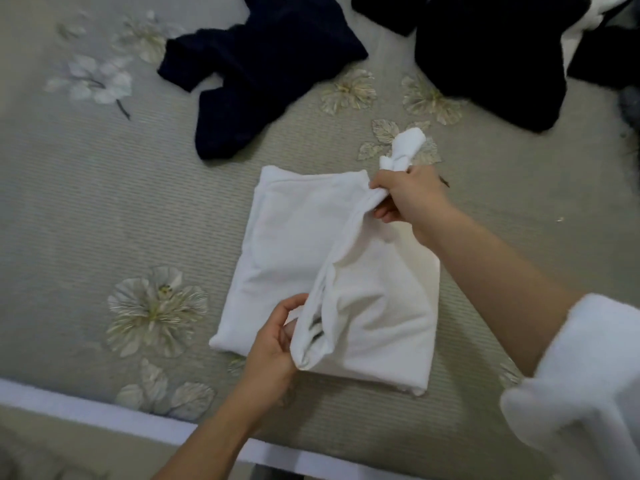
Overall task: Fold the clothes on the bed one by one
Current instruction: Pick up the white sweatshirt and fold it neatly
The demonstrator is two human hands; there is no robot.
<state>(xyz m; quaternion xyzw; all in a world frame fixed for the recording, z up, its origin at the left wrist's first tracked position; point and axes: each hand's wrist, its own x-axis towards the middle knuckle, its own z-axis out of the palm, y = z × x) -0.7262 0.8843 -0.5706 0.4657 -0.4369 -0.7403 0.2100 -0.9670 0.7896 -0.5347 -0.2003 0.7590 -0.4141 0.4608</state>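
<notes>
A white garment lies partly folded into a rough rectangle on the bed, near its front edge. A long flap of it, lifted along the right side, runs between my two hands. My right hand grips the far end of that flap, with a bunched white end sticking out beyond the fist. My left hand holds the near end of the flap, thumb on top and fingers underneath. Both hands sit just above the garment.
A dark navy garment lies crumpled behind the white one. A second dark garment is at the back right. The grey-green bedcover carries embroidered flowers. The bed's white front edge runs along the bottom left.
</notes>
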